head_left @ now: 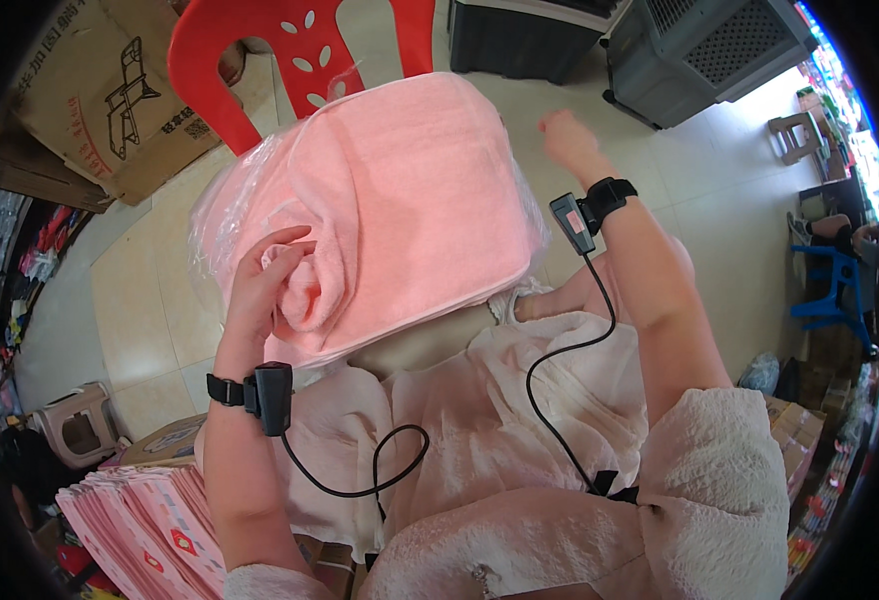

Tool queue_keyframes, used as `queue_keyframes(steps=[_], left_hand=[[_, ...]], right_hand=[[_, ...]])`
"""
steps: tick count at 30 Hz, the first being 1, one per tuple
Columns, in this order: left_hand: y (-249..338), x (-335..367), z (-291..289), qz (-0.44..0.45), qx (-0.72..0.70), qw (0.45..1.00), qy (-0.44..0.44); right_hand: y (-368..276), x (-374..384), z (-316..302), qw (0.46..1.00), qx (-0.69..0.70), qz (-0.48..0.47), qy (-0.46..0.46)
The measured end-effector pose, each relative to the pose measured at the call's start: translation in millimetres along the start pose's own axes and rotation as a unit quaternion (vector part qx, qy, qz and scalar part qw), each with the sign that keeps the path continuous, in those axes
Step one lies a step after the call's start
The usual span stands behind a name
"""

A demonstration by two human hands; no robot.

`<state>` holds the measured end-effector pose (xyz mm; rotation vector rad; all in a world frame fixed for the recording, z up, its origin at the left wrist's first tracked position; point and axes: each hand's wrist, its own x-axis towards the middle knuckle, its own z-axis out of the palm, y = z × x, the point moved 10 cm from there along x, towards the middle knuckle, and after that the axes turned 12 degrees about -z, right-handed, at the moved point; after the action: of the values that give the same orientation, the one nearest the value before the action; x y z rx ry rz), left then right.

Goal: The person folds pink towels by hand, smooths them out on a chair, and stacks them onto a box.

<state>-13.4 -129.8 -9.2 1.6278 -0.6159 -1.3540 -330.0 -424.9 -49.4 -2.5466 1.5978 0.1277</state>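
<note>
A stack of pink towels (430,190), partly in clear plastic wrap (222,215), lies on a red plastic chair (305,45) before my knees. At the stack's left side, a pink towel (325,270) is bunched and twisted up. My left hand (272,275) grips its rolled end, with fingers curled over the cloth. Off the right side of the stack, above the floor, is my right hand (572,142). Its fingers look curled in, and whatever may be inside them is hidden. Both wrists carry a black strapped device with a cable.
A large cardboard box (110,95) stands at the far left. Grey plastic crates (700,60) are at the far right. Pink printed packs (145,530) are piled by my left elbow. A blue stool (835,285) stands at right, near another person's feet.
</note>
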Motion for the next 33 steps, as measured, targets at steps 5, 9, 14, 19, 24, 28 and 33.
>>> queue_keyframes(steps=[5,9,14,19,24,28,33], left_hand=[[-4,-2,-12,-0.009,-0.052,0.999,0.015],[-9,-4,-60,0.007,0.161,0.974,0.16],[7,-6,-79,-0.005,0.25,0.944,0.216],[17,-32,-65,-0.025,-0.092,0.993,0.064],[23,-37,-8,-0.045,-0.111,0.979,-0.162],[21,-36,2,-0.032,-0.118,0.989,-0.088],[14,-29,5,-0.028,-0.213,0.97,-0.113]], right_hand=[[-59,-1,35,0.965,0.242,-0.099,-0.028],[-44,4,79,0.907,0.412,-0.066,-0.053],[-22,8,70,0.918,0.38,-0.063,-0.093],[-52,3,8,0.98,0.165,-0.115,-0.01],[-47,11,-6,0.921,0.363,-0.109,0.089],[-131,-31,-52,0.805,0.534,-0.237,0.103],[-200,-73,-31,0.754,0.57,-0.267,-0.187]])
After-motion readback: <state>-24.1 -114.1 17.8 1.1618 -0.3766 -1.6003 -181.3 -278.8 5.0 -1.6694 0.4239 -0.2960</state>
